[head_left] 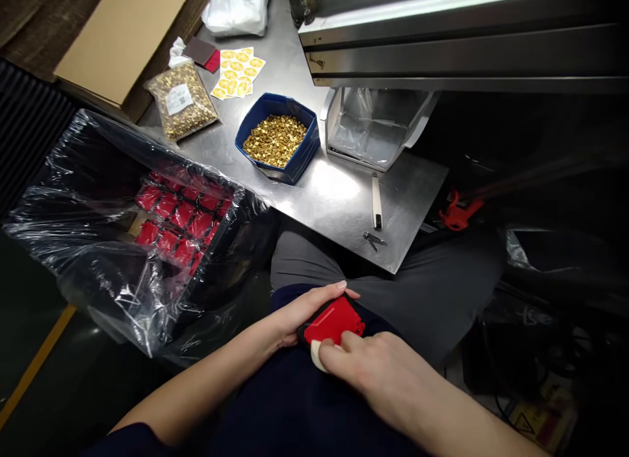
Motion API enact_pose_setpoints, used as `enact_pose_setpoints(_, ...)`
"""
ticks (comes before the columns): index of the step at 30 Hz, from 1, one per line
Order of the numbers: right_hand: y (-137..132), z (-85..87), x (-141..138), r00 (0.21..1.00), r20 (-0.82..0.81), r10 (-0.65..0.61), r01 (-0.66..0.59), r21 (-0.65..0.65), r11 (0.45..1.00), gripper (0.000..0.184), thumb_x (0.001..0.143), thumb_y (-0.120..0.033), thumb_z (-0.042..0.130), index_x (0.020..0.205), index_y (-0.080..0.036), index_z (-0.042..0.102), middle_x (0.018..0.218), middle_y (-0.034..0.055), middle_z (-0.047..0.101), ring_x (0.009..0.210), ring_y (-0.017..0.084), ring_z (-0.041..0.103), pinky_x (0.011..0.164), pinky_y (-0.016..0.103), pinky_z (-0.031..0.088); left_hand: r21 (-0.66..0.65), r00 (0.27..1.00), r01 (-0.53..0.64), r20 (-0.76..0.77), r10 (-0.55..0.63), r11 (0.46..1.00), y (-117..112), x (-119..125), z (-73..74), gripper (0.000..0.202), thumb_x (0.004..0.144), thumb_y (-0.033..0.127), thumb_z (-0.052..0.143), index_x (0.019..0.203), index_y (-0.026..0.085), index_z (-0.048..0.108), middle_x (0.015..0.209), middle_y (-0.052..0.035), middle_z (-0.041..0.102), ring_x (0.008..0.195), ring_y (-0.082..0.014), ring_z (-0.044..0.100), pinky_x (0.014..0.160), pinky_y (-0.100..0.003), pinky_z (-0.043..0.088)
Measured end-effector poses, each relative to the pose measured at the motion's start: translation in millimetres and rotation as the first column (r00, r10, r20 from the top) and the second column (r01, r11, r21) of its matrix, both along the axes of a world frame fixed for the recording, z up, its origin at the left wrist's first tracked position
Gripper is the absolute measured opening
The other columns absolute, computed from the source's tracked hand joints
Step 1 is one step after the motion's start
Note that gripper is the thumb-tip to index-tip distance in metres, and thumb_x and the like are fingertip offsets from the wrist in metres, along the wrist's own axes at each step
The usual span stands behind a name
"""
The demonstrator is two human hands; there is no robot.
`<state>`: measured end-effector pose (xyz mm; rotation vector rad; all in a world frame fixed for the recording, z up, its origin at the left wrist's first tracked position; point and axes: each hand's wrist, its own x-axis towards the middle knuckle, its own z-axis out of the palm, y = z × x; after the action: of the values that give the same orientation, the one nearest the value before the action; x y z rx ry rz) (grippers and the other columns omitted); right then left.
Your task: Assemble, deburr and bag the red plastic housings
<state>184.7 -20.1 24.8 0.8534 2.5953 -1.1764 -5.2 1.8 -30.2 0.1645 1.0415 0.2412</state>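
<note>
In my lap, my left hand (308,307) is closed along the far left edge of a red part with a black rim (335,318). The thumb lies over the rim, and the other fingers are mostly hidden beneath. My right hand (368,364) is closed over the near side of the same part. Between its fingers is a small off-white piece, perhaps cloth or a pad (317,357), held against the red surface. Left of my lap, a black crate lined with clear plastic film (196,283) contains rows of similar red parts (181,214).
On the metal table stand a blue bin (307,152) of small brass-coloured pieces (276,140) and a bag of similar pieces (183,106). Orange-and-white stickers (238,72) lie behind. A white-handled cutter (376,201) and small nippers (374,239) rest near the table corner, below an open-fronted plastic bin (368,139).
</note>
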Motion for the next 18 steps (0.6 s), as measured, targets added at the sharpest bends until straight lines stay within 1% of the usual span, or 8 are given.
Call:
enact_pose_setpoints(2,1,0.9,0,1.000,0.011,-0.012,0.012,-0.016,1.000,0.026,0.093,-0.009,0.055,0.109,-0.029,0.054,0.081,-0.0041,0.064,0.057,0.015,0.060,0.048,0.031,0.019,-0.007,1.000,-0.009,0.002,0.009,1.000,1,0,-0.4,0.057,0.087,0.063,0.064,0.118,0.016,0.071,0.091,-0.0107,0.076,0.081,-0.0205,0.068,0.081,-0.031,0.049)
enact_pose_setpoints(5,0,-1.3,4,0.994,0.087,-0.064,0.068,-0.043,0.997,0.017,0.098,-0.017,0.052,0.107,-0.032,0.055,0.081,-0.0044,0.064,0.053,0.014,0.059,0.048,0.030,0.019,-0.014,1.000,-0.027,0.010,0.027,1.000,1,-1,-1.5,0.058,0.086,0.064,0.064,0.117,0.015,0.071,0.091,-0.0111,0.076,0.080,-0.0211,0.069,0.079,-0.031,0.050)
enact_pose_setpoints(7,-1,-3.0,6,0.992,0.104,-0.071,0.076,-0.043,0.996,0.015,0.100,-0.019,0.052,0.106,-0.032,0.054,0.083,-0.0043,0.065,0.053,0.014,0.060,0.049,0.030,0.019,-0.028,0.999,-0.034,0.027,0.035,0.999,1,-2,-2.6,0.059,0.086,0.064,0.064,0.117,0.015,0.071,0.091,-0.0119,0.076,0.081,-0.0215,0.069,0.080,-0.031,0.050)
enact_pose_setpoints(10,-3,-5.0,9,0.991,0.081,-0.103,0.107,-0.057,0.993,0.011,0.102,-0.021,0.050,0.105,-0.031,0.053,0.083,-0.0046,0.065,0.057,0.014,0.062,0.050,0.030,0.022,-0.056,0.995,-0.090,0.047,0.092,0.994,-1,-4,-4.3,0.059,0.088,0.064,0.061,0.118,0.015,0.070,0.090,-0.0118,0.076,0.081,-0.0208,0.069,0.080,-0.031,0.051)
enact_pose_setpoints(13,-5,-6.6,12,0.978,0.069,-0.195,0.202,-0.115,0.973,0.007,0.102,-0.021,0.050,0.102,-0.028,0.051,0.082,-0.0048,0.064,0.063,0.014,0.065,0.052,0.028,0.026,-0.091,0.987,-0.148,0.048,0.153,0.985,-4,-7,-6.1,0.058,0.091,0.065,0.056,0.117,0.015,0.070,0.090,-0.0111,0.075,0.079,-0.0203,0.069,0.076,-0.030,0.052)
enact_pose_setpoints(16,-6,-8.1,12,0.972,0.048,-0.231,0.235,-0.149,0.960,0.009,0.100,-0.019,0.051,0.099,-0.027,0.049,0.085,-0.0052,0.065,0.068,0.015,0.067,0.054,0.028,0.028,-0.095,0.986,-0.153,0.051,0.159,0.984,-6,-7,-6.8,0.059,0.091,0.065,0.055,0.116,0.014,0.070,0.091,-0.0120,0.075,0.078,-0.0204,0.070,0.074,-0.029,0.053)
enact_pose_setpoints(18,-8,-9.4,11,0.972,0.037,-0.234,0.237,-0.137,0.962,0.010,0.100,-0.019,0.052,0.100,-0.028,0.049,0.086,-0.0055,0.065,0.068,0.015,0.067,0.054,0.028,0.028,-0.088,0.986,-0.161,0.041,0.165,0.983,-7,-7,-6.4,0.057,0.091,0.064,0.056,0.114,0.014,0.070,0.091,-0.0121,0.075,0.075,-0.0191,0.069,0.072,-0.028,0.053)
